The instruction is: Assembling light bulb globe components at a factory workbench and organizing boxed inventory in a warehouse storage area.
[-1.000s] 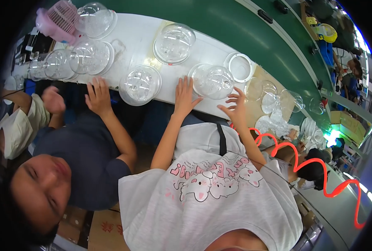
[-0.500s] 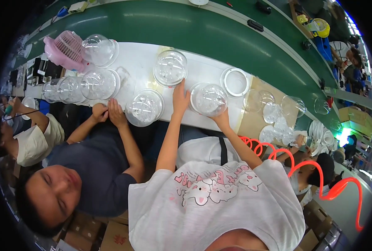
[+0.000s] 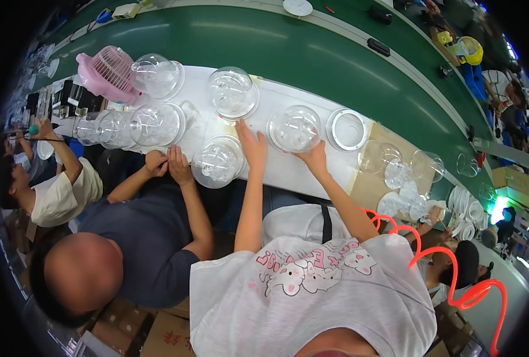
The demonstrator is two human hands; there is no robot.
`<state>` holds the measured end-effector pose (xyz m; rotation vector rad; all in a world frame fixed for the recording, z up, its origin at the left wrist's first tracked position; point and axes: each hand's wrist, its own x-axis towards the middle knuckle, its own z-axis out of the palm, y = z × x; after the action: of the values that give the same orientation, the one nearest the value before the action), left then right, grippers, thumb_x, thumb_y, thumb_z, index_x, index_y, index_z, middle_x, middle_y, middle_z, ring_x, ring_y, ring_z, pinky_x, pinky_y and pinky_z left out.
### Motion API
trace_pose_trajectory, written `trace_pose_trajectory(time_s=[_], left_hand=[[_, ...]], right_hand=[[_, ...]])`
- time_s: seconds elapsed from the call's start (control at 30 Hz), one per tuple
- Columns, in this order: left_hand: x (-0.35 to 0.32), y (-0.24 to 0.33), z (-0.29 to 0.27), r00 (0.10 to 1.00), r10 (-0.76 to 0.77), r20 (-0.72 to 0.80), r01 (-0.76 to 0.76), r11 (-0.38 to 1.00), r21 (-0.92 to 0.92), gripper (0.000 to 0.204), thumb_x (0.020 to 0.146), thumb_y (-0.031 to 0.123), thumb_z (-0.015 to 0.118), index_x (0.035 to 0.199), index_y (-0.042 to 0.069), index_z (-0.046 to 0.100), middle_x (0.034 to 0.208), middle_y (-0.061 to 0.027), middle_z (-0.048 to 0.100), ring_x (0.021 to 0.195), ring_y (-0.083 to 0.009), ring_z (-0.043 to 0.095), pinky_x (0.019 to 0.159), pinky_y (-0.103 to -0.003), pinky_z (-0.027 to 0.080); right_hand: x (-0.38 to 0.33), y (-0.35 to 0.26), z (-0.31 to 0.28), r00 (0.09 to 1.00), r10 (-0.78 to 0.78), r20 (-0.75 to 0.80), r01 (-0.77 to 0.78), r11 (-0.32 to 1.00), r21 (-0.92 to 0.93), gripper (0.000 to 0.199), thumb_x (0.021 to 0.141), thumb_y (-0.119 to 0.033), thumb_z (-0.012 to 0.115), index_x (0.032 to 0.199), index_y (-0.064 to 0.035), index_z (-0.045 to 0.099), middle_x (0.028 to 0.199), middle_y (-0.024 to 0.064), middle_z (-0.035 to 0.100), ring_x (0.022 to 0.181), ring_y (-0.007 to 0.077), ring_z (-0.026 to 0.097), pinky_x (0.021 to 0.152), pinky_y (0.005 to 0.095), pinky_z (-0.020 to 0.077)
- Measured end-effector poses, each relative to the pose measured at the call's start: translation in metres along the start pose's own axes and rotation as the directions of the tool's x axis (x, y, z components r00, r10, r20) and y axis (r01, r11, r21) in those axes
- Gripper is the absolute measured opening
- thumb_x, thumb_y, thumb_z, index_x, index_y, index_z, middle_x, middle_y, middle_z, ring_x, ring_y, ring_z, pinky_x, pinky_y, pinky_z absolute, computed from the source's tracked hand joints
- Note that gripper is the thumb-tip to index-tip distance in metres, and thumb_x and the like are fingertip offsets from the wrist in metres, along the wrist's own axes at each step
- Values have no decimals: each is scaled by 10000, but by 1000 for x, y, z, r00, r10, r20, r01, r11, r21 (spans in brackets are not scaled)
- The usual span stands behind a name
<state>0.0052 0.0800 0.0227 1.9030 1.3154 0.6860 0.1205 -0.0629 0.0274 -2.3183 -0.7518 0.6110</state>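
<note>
My left hand (image 3: 252, 147) is open over the white work surface, its fingers stretched toward a clear dome on a white ring base (image 3: 232, 92). Its fingertips come close to the near edge of that base; whether they touch I cannot tell. At the near right edge of a second clear dome (image 3: 294, 129), my right hand (image 3: 315, 159) has its fingers closed round the rim, partly hidden beneath it. A third clear dome (image 3: 218, 162) lies left of my left hand. To the right of the held dome is a white ring (image 3: 346, 129).
Several domes (image 3: 157, 125) and a pink plastic basket (image 3: 111, 74) stand at the left. A co-worker's hands (image 3: 170, 165) rest at the table edge. Clear covers (image 3: 395, 172) lie on brown board at right. A red coiled hose (image 3: 449, 256) hangs beside my right arm.
The view has shifted slightly. The dome beyond my left hand has moved left, and that hand lies lower beside it. The dome at my right hand has moved away from me and sits more upright.
</note>
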Motion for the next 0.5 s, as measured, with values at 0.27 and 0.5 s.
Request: trace_pose_trajectory(time_s=[0.27,0.5], left_hand=[[-68,35,-12,1000,-13,-26,5,955,-296,523,804,39,459,1290,-40,280,1299,-229,326,1219,-365,308,1010,-403,257],[-89,29,-7,989,37,146,3,964,-265,486,798,24,455,1262,-38,323,1245,-216,378,1144,-352,383,944,-393,330]], right_hand=[[39,-23,26,1000,9,-7,-8,997,82,1033,516,-208,822,1312,-19,191,1069,216,420,856,342,539,710,356,485],[27,-6,-34,983,-136,126,130,990,59,710,669,-185,702,1276,-80,348,1026,151,522,864,267,574,714,364,475]])
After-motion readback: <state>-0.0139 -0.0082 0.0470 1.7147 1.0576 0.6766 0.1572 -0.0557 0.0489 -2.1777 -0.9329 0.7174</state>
